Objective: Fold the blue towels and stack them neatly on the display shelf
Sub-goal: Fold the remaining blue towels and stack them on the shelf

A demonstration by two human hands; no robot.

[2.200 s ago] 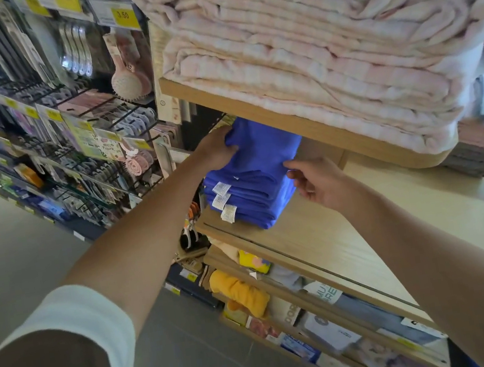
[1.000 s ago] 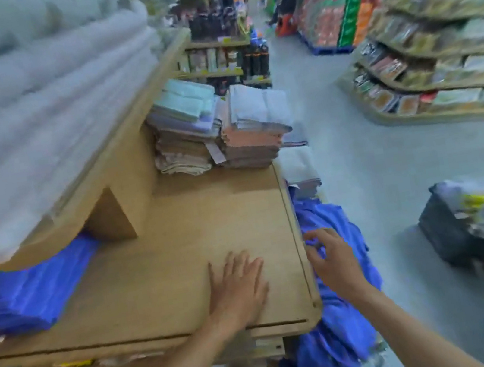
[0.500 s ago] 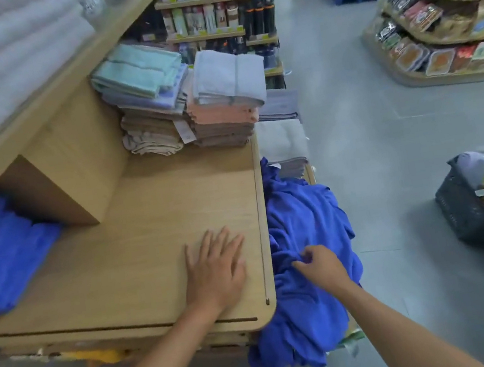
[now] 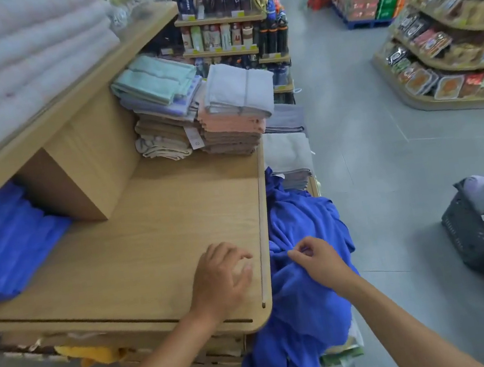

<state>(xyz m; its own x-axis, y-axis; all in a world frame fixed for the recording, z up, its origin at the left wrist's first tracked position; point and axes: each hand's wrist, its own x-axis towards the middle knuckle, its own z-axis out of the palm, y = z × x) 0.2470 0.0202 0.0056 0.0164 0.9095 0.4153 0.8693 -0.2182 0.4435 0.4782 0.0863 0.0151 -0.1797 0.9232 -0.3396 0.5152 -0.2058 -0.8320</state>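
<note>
1. Shelf [image 4: 154, 235]: pale wood, spanning the left and centre of the frame, with an upper tier running off to the upper left.
2. Pale towels [image 4: 9, 61]: thick folded pile on the upper tier, upper left corner, blurred.
3. Blue heap [image 4: 312, 315]: loose, unfolded blue towels, lower centre, just beside the shelf's right edge and hanging down below it.
4. Blue stack [image 4: 3, 246]: folded blue towels lying on the shelf at the left edge of the frame, partly tucked under the upper tier.
5. Mixed stacks [image 4: 208, 115]: folded green, grey, pink and brown towels, side by side at the shelf's far end, upper centre.
6. Basket [image 4: 472, 242]: dark, on the floor at the right edge of the frame, holding rolled cloth; blurred.
7. Right hand [image 4: 317, 258]: lower centre, on top of the blue heap, grip closed on a fold of blue cloth between thumb and forefinger.
8. Left hand [image 4: 222, 277]: just left of the right hand, apart from it, resting on the shelf near its right edge; fingers loosely bent, tips on the wood, grip holding nothing.
</note>
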